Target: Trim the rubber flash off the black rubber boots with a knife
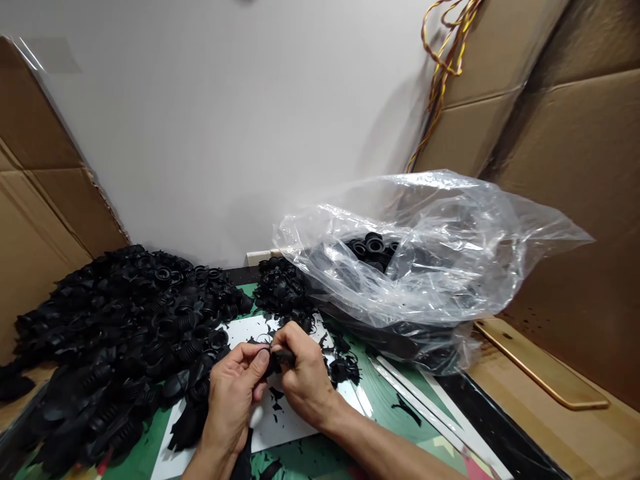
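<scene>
My left hand (233,383) pinches a small black rubber part (271,363) between thumb and fingers. Against it from the right, my right hand (304,377) has its fingers closed on the black rubber too; its fingers partly hide the part. Both hands meet above a white sheet (285,423) strewn with black scraps. To the left spreads a large heap of black ribbed rubber parts (135,327), many with thin ragged flaps around them. A smaller pile of black trimmings (283,287) sits just behind the hands.
A clear plastic bag (440,280) holding black rubber rings (374,243) stands behind and right. On cardboard at the right lies a gold phone (543,363). White strips (420,403) cross the green mat (383,400). Cardboard walls (570,200) flank a pale wall; twisted yellow wires (440,73) hang above.
</scene>
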Tool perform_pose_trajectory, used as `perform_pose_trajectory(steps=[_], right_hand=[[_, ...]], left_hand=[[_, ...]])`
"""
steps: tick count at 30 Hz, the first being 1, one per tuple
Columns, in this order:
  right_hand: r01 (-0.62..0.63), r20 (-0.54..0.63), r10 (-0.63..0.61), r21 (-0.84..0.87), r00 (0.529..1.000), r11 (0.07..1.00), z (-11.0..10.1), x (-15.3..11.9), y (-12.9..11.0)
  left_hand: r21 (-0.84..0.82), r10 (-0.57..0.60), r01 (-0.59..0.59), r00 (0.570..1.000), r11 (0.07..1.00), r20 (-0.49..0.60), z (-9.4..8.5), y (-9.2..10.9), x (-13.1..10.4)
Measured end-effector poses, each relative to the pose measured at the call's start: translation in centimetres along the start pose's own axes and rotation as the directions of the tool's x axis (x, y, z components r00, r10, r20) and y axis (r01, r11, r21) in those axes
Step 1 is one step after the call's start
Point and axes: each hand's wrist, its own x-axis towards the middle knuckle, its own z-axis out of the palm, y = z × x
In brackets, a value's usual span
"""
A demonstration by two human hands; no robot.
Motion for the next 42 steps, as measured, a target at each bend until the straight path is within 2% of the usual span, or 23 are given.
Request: perform_pose_trajectory(steps=[2, 4, 7, 10, 13, 17, 19, 22, 25, 29, 34, 36, 38, 42], right_hand=[[-0.091, 0.007, 0.091, -0.012, 0.996, 0.996, 0.0, 0.3, 0.2], [-0.163, -0.034, 0.161, -0.047, 0.986, 0.986, -0.4, 1.0, 0.9], [-0.239, -0.187, 0.215, -0.114, 0.958, 0.964, -2.0, 2.5, 2.8], [-0.255, -0.240, 0.219, -0.132, 0.946, 0.958, -3.6, 3.4, 4.4], [-0.207, -0.139, 0.189, -0.127, 0.972, 0.970, -3.9, 3.2, 4.4], [-0.117, 0.000, 0.117, -0.085, 0.993, 0.990, -3.3, 2.5, 3.1], [-0.072, 0.002, 0.072, -0.062, 0.997, 0.996, -3.3, 2.3, 2.6], [-0.036, -0.067, 0.033, -0.042, 0.997, 0.998, -3.5, 2.1, 2.1], [-0.078, -0.086, 0.076, -0.018, 0.993, 0.997, -3.6, 2.0, 1.8], [-0.178, 0.073, 0.175, 0.027, 0.982, 0.984, -3.1, 1.6, 1.1], [-0.118, 0.193, 0.099, 0.086, 0.976, 0.989, -2.2, 1.2, 0.4], [-0.167, 0.205, 0.152, 0.057, 0.967, 0.984, -2.1, 1.2, 0.2], [-0.271, 0.211, 0.258, 0.032, 0.943, 0.962, -2.0, 1.2, 0.3], [-0.532, 0.312, 0.470, 0.154, 0.826, 0.833, -1.8, 1.4, 0.5]], left_hand=[[0.005, 0.031, -0.031, 1.000, 1.000, -0.004, 0.2, 0.0, -0.3], [0.016, 0.034, -0.035, 0.998, 0.999, 0.045, 0.3, -0.1, -0.8], [-0.018, -0.038, 0.042, 0.986, 0.999, 0.161, 0.2, -0.1, -1.5], [-0.131, -0.093, 0.110, 0.987, 0.985, 0.132, 0.0, 0.2, -1.4], [-0.211, -0.136, 0.152, 0.987, 0.966, 0.087, -0.2, 0.5, -0.8], [-0.248, -0.175, 0.178, 0.984, 0.952, 0.034, -0.6, 0.5, -0.2], [-0.265, -0.186, 0.182, 0.983, 0.947, 0.012, -0.7, 0.5, -0.2], [-0.290, -0.217, 0.208, 0.976, 0.934, 0.003, -0.8, 0.5, -0.2], [-0.320, -0.212, 0.203, 0.977, 0.925, 0.007, -0.9, 0.4, 0.0], [-0.347, -0.196, 0.194, 0.980, 0.918, 0.028, -1.0, 0.0, 0.3], [-0.210, -0.308, 0.324, 0.945, 0.922, 0.107, -0.8, -0.6, 0.2], [-0.138, -0.315, 0.337, 0.936, 0.931, 0.161, -0.7, -0.7, 0.1], [-0.101, -0.304, 0.326, 0.934, 0.940, 0.186, -0.6, -0.7, 0.0], [-0.085, -0.313, 0.334, 0.929, 0.939, 0.195, -0.5, -0.7, 0.1]])
